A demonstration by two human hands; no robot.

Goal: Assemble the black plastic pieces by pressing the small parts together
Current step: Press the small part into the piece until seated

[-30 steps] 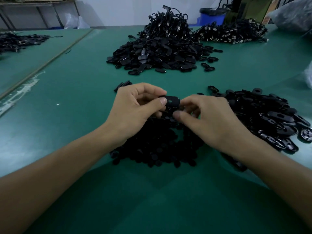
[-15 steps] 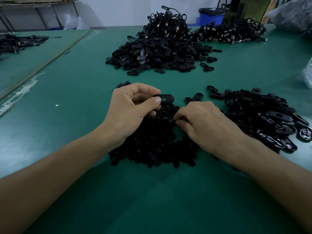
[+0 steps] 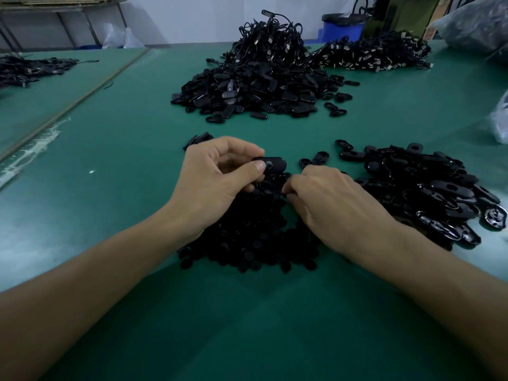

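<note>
Where the heap of small black parts (image 3: 247,243) lies on the green bench (image 3: 110,166), both hands meet at its far edge. Left hand (image 3: 211,182): the thumb and curled fingers (image 3: 239,145) pinch an oval black piece (image 3: 273,164) by one end. The piece is held just above the heap's far edge with its long axis lying sideways and a pale spot on its upper face. Right hand (image 3: 330,204): back upward, fingers bent down into the heap just right of the held piece. Their tips are buried among the parts, so it cannot be told whether they hold one. Right of the heap and touching its margin lies a pile of larger glossy oval shells (image 3: 426,193), with a few loose shells (image 3: 316,159) just beyond the right hand. Well beyond the heap stands a broad mound of oval pieces (image 3: 255,89) topped by tangled cables (image 3: 275,31). Beyond and to the right of the heap lies a second pile of cables (image 3: 371,55), possibly with metal plugs, and behind it a blue bin (image 3: 342,30). Far to the left of the heap lies another dark pile (image 3: 27,68).
</note>
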